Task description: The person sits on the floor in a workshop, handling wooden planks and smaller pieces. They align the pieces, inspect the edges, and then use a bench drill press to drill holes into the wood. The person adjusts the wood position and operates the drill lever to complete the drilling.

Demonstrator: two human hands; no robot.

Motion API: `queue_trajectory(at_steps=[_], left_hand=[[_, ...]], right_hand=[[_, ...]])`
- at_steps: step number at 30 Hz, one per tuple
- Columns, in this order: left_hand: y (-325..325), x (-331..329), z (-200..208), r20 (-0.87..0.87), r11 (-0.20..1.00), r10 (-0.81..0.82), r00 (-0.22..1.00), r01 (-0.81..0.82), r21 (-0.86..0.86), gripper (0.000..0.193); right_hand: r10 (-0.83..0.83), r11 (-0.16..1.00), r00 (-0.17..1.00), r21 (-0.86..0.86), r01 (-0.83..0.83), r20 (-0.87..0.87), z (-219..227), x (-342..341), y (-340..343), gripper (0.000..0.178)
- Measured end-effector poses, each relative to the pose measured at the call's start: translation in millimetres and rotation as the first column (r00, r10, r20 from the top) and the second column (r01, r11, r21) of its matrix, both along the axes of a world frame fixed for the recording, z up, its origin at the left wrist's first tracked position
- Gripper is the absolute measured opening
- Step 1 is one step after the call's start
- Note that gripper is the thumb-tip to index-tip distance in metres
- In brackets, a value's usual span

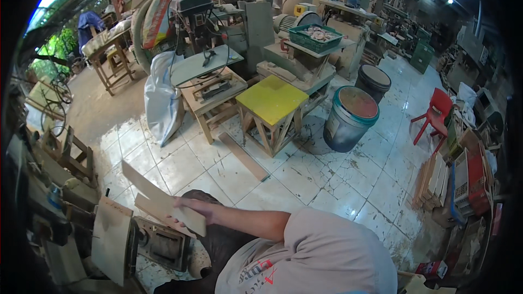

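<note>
My right arm reaches across to the left, with its hand [188, 209] closed around a long, flat wooden board [150, 188]. The board tilts, its far end raised toward the upper left. Just below it shows a second pale wooden piece [150, 207]; whether my fingers hold this one too I cannot tell. Beside the hand, at lower left, stands a machine with a pale, slightly curved panel [111, 239] and a dark metal base [163, 245]. My left hand is out of sight.
A yellow-topped wooden stool [272, 99] stands ahead, with a loose wooden strip [243, 156] on the tiled floor before it. Lidded buckets [348, 122] are to its right, a drill press [193, 8] behind. A red chair [434, 114] and stacked wood [430, 182] line the right side.
</note>
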State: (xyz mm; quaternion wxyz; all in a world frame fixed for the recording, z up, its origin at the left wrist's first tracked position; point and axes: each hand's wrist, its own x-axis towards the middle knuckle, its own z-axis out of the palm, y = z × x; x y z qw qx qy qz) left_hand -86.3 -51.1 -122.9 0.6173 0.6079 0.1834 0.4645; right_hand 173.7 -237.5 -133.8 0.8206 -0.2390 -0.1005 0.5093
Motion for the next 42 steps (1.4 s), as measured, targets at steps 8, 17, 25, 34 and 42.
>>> queue_trajectory(at_steps=[8,17,25,34,42], left_hand=[[2,-66,30,0.141,0.997,0.073,0.987,-0.072,-0.009,0.068],[-1,-20,62,0.537,0.786,-0.422,0.731,0.59,-0.185,0.079],[-25,39,92,0.532,0.744,-0.367,0.763,0.584,-0.325,0.085],[-51,20,106,0.478,0.816,-0.332,0.813,0.502,-0.287,0.082],[-46,10,112,0.644,0.763,-0.308,0.7,0.587,-0.272,0.082]], right_hand=[[-0.12,0.88,0.674,-0.236,0.412,0.729,54,-49,-28,0.061],[-0.272,0.81,0.478,-0.07,0.582,0.835,41,-62,-35,0.064],[-0.138,0.9,0.3,-0.007,0.436,0.944,48,-119,-41,0.067],[-0.12,0.967,0.236,0.06,0.246,0.964,46,-137,-35,0.067],[0.509,0.832,0.794,0.047,-0.553,0.334,56,-122,-37,0.087]])
